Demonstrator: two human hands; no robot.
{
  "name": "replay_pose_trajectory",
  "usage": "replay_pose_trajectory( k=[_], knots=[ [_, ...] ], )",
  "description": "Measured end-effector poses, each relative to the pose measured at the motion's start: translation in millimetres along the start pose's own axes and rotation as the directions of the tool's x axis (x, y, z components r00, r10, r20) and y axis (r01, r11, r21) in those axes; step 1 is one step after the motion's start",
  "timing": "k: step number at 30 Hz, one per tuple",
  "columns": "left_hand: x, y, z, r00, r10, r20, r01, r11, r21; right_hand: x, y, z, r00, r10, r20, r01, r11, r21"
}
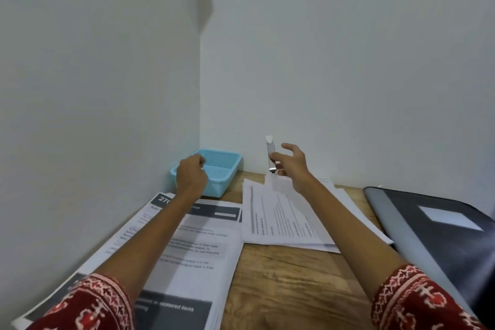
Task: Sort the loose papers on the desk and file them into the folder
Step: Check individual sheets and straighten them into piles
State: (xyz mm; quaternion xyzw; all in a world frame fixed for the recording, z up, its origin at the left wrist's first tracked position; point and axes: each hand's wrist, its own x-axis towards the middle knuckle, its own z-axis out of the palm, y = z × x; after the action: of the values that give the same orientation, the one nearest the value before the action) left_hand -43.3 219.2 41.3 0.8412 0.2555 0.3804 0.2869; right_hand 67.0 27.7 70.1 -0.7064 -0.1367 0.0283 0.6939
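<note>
Left hand point(191, 175) clenched over the blue basket point(214, 173), contents hidden; right hand point(292, 166) pinches a stapler point(270, 154).

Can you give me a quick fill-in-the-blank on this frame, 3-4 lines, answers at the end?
1. The basket in the desk's far corner is coloured ____.
2. The right hand pinches a slim white and silver object, held ____ rather than flat.
3. The dark folder lies at the ____ edge of the desk, closed.
4. The left hand is raised in front of the basket with its fingers ____.

Answers: blue; upright; right; curled
</note>
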Motion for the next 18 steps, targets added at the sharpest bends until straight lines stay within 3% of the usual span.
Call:
replay_pose_trajectory(
  k=[4, 9, 11, 15, 18],
  knots=[
    [-32.9, 26.8, 26.4, 0.982, -0.055, 0.183, 0.057, 0.998, -0.010, -34.5, 20.7, -32.3, 0.997, 0.075, 0.008, -0.076, 0.990, 0.121],
    [-58.7, 46.9, 39.5, 0.995, 0.020, 0.100, -0.019, 1.000, -0.013, -59.1, 50.7, -52.1, 0.984, 0.170, 0.057, -0.178, 0.966, 0.187],
    [-62.4, 51.3, 43.5, 0.983, -0.010, 0.185, 0.003, 0.999, 0.035, -61.9, 59.7, -56.3, 0.977, 0.205, 0.065, -0.215, 0.955, 0.205],
    [-64.4, 48.7, 54.5, 0.841, -0.198, 0.504, 0.175, 0.980, 0.093, -61.6, 66.0, -62.7, 0.969, 0.231, 0.092, -0.246, 0.942, 0.226],
    [-64.7, 49.5, 62.2, 0.819, -0.209, 0.534, 0.205, 0.976, 0.068, -60.8, 68.2, -66.0, 0.967, 0.231, 0.109, -0.248, 0.949, 0.195]
  ],
)
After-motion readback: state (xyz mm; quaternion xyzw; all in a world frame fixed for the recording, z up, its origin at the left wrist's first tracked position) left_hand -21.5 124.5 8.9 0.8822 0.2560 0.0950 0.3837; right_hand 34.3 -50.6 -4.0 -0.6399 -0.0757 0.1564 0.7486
